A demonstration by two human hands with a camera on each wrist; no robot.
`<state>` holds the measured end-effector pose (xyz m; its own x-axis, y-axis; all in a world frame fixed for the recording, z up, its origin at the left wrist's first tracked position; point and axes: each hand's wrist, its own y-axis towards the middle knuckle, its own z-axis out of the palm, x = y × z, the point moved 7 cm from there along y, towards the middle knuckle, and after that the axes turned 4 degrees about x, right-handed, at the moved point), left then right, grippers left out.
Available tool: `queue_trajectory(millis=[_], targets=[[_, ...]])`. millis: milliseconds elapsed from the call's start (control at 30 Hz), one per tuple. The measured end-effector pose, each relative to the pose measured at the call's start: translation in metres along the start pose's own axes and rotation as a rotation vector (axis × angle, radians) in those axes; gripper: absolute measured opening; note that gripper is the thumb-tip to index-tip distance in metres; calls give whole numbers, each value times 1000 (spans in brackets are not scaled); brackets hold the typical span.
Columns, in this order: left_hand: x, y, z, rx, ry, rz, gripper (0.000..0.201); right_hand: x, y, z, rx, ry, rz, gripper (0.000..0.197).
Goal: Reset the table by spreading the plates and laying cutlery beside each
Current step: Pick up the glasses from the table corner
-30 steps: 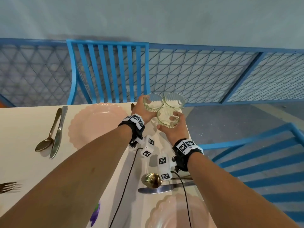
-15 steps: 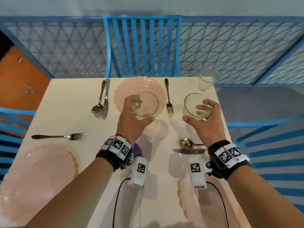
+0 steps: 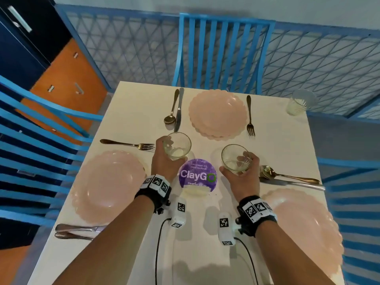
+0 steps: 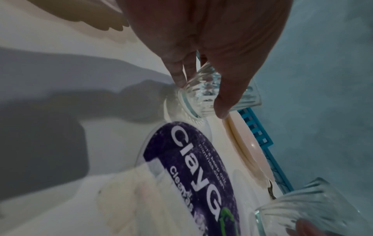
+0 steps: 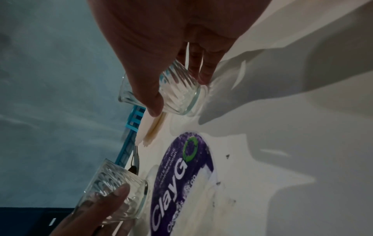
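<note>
While both hands were over the middle of the white table [image 3: 131,99], each held a ribbed clear glass. L hand [image 3: 164,161] had fingers and thumb curled round the left glass [image 3: 177,146], w/ the glass base just above or on the tabletop by the top-left edge of the purple ClayGo sticker [image 3: 197,175]; can't tell if it touched. R hand [image 3: 239,177] gripped the right glass [image 3: 234,159] the same way, thumb on the near side, fingers on the far side, just right of the sticker. A third glass [image 3: 297,103] stood at the far right corner.

Three pink scalloped plates were spread out: far plate [image 3: 218,112], left plate [image 3: 107,184], right plate [image 3: 304,229]. Far plate had a spoon [image 3: 171,112] and knife [image 3: 178,110] on its left, a fork [image 3: 249,118] on its right. Another fork [image 3: 127,144] lay beyond the left plate; a gold spoon [image 3: 283,175] and second knife [image 3: 287,183] lay beyond the right plate. Blue chairs [image 3: 222,52] ringed the table.
</note>
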<state>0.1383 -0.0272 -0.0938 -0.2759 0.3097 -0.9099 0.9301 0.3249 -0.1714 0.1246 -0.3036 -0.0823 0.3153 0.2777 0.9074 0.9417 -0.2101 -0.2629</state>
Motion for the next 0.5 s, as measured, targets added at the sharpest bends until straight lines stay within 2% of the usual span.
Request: queue_trajectory(millis=[400,500], targets=[[2,-5,-3,-33,-3,-61,76,-5,2,6,14,-13,26,80],[1,-7,-3,-20,-32,-62,83,-2,-4,4,72,-9,47,92]])
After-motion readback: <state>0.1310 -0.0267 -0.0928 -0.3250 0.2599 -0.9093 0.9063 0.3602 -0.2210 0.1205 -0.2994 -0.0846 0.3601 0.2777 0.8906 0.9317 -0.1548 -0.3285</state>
